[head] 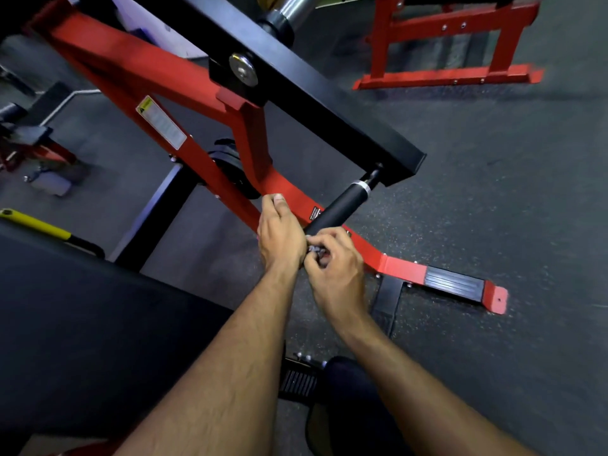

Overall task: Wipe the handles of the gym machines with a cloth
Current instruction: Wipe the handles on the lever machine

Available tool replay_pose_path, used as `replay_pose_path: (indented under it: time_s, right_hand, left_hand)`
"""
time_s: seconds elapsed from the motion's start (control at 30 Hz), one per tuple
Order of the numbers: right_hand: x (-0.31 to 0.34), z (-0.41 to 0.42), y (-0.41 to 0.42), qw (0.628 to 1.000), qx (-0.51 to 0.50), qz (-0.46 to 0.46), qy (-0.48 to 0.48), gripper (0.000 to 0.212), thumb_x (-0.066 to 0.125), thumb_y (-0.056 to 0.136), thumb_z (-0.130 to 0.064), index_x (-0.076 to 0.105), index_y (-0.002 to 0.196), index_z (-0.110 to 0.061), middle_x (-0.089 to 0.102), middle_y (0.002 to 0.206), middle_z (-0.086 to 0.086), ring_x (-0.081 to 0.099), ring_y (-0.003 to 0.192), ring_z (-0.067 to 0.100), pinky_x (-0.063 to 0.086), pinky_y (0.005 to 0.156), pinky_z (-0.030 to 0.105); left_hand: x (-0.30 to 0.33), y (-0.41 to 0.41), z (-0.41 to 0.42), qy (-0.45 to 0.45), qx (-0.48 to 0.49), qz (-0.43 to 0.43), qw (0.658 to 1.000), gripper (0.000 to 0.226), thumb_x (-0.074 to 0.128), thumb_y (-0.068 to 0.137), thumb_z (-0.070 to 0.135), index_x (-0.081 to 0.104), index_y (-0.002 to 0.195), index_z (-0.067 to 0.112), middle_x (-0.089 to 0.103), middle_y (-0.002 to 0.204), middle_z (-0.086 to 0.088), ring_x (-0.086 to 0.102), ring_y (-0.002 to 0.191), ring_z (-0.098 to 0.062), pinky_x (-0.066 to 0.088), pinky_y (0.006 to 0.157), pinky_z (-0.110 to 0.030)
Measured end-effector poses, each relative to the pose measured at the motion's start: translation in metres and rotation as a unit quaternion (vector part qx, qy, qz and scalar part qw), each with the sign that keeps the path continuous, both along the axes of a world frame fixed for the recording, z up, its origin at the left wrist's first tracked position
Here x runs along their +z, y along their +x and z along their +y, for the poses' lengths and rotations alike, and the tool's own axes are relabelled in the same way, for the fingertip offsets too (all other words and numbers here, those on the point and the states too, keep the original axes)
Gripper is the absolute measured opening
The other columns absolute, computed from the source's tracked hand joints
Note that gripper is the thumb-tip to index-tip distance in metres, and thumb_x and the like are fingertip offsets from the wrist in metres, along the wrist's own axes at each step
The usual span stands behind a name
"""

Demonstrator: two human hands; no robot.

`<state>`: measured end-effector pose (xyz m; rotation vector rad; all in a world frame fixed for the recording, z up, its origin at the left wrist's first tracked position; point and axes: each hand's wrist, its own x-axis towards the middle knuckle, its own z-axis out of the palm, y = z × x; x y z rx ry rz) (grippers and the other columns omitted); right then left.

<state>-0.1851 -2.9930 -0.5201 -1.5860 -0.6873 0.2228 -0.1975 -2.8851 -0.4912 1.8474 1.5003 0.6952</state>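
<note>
A black padded handle point(339, 205) sticks out from the end of the machine's black arm point(329, 103), slanting down toward me. My left hand point(281, 232) is curled round the handle's near end, thumb pointing up. Right beside it, my right hand point(332, 261) pinches a small grey bit of cloth point(316, 251) against that same end. Most of the cloth is hidden between the two hands. The far part of the handle, with its silver collar, is bare.
The machine's red frame point(158, 93) runs diagonally behind the handle, ending in a red foot with a black tread point(454, 281). A second red machine point(450, 47) stands at the back right. A black pad point(82, 324) fills the lower left; a yellow-handled bar point(36, 223) lies at left.
</note>
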Motion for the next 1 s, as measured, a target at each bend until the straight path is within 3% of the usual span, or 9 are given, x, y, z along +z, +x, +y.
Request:
replay_pose_path:
  time_s: [0.17,0.33,0.53,0.73,0.9,1.0]
  right_hand:
    - [-0.006,-0.006,0.024,0.994,0.061,-0.091,0.006,0.023,0.065,0.081,0.006,0.074,0.098,-0.007,0.059,0.098,-0.001,0.059,0.084,0.01,0.053,0.073,0.027]
    - [-0.025,0.009,0.08,0.98,0.031,-0.192,-0.032,0.023,0.059,0.086,0.0,0.073,0.104,-0.006,0.059,0.101,0.007,0.062,0.091,0.026,0.054,0.083,0.041]
    - [-0.037,0.021,0.131,0.978,-0.039,-0.184,-0.092,0.025,0.058,0.087,-0.001,0.074,0.104,-0.009,0.062,0.106,0.005,0.061,0.093,0.028,0.053,0.085,0.045]
    - [-0.012,0.009,0.078,0.987,0.019,-0.155,-0.031,0.023,0.064,0.08,-0.002,0.079,0.095,-0.012,0.073,0.099,0.0,0.068,0.09,0.021,0.056,0.083,0.04]
    - [-0.003,-0.003,0.018,0.985,0.072,-0.157,0.001,0.023,0.064,0.077,0.004,0.075,0.093,-0.006,0.072,0.099,0.002,0.064,0.085,0.024,0.052,0.081,0.033]
    - [-0.007,0.0,0.045,0.963,0.107,-0.245,-0.014,0.022,0.067,0.078,0.007,0.076,0.093,-0.007,0.073,0.1,0.003,0.062,0.083,0.024,0.049,0.081,0.032]
  left_hand:
    - [-0.001,0.001,-0.001,-0.013,0.006,-0.027,1.0,0.061,0.011,0.081,0.07,0.054,0.111,0.038,0.071,0.113,-0.001,0.066,0.108,-0.029,0.049,0.1,-0.053]
    - [-0.002,0.001,-0.001,-0.015,0.006,-0.029,0.999,0.064,0.011,0.081,0.072,0.053,0.114,0.036,0.071,0.114,-0.003,0.067,0.108,-0.031,0.049,0.1,-0.054]
    - [-0.001,0.001,-0.002,-0.02,-0.001,-0.031,0.999,0.062,0.009,0.081,0.072,0.052,0.113,0.041,0.069,0.116,0.001,0.066,0.111,-0.029,0.047,0.102,-0.055]
    - [0.008,0.001,-0.007,-0.045,-0.001,-0.047,0.998,0.09,0.005,0.079,0.082,0.051,0.139,0.033,0.065,0.135,-0.004,0.059,0.126,-0.03,0.04,0.112,-0.054]
    - [0.017,-0.002,-0.013,-0.062,-0.03,-0.035,0.997,0.081,0.005,0.078,0.087,0.052,0.128,0.043,0.068,0.123,0.0,0.062,0.12,-0.027,0.041,0.109,-0.055]
    - [0.017,-0.003,-0.013,-0.07,-0.036,-0.039,0.996,0.082,0.004,0.078,0.086,0.052,0.128,0.042,0.067,0.122,-0.001,0.062,0.119,-0.027,0.042,0.109,-0.054]
